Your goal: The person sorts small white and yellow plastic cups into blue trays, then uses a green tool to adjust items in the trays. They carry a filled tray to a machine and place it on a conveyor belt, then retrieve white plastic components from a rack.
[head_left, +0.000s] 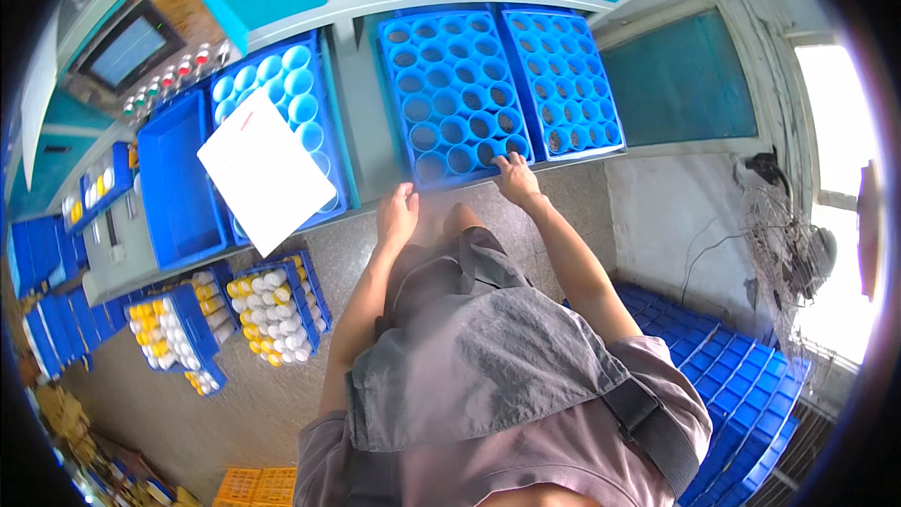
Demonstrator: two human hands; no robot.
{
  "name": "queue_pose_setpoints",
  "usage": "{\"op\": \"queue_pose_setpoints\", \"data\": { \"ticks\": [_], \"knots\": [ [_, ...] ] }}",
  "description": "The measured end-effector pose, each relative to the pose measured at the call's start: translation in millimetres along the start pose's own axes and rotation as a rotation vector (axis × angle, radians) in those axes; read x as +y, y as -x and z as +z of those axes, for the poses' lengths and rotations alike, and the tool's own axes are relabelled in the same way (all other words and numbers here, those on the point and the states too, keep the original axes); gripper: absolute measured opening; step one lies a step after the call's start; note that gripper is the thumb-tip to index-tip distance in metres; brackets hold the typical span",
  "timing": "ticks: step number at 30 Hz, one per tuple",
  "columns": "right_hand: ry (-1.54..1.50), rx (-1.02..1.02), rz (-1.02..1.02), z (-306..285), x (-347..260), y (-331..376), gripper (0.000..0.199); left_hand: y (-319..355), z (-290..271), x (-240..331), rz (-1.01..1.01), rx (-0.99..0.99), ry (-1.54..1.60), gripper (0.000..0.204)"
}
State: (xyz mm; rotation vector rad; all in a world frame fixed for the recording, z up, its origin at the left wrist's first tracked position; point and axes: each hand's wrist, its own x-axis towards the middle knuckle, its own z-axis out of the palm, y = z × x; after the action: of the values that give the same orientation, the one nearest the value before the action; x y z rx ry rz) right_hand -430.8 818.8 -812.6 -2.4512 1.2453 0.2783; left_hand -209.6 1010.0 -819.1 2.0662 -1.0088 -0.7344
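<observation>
A blue tray (418,145) full of round blue cups stands in front of me on the machine's ledge, and dark, grainy stuff shows in several of its cups. My right hand (516,180) is at the tray's near right corner, its fingers apart and their tips touching the front rim by the cups. Beside the near left corner is my left hand (398,216), with slightly bent fingers and nothing visible in it. Whether it touches the tray, I cannot tell. A second blue tray (568,84) of cups adjoins the first on the right.
A white sheet (266,174) lies over another cup tray on the left, near an empty blue bin (178,183). A control screen (127,49) with buttons is far left. Crates of white and yellow pieces (272,314) stand on the floor. Blue crates (732,366) stack at right.
</observation>
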Motion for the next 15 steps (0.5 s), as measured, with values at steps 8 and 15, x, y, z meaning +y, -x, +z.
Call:
{"op": "queue_pose_setpoints", "data": {
  "ticks": [8,15],
  "knots": [
    [-0.005,-0.121,0.044,-1,-1,-11,0.061,-55,41,55,0.277,-0.096,-0.234,0.021],
    [-0.010,-0.031,-0.005,-4,0,-8,0.030,-73,67,77,-0.180,-0.090,-0.444,0.033]
  ]
}}
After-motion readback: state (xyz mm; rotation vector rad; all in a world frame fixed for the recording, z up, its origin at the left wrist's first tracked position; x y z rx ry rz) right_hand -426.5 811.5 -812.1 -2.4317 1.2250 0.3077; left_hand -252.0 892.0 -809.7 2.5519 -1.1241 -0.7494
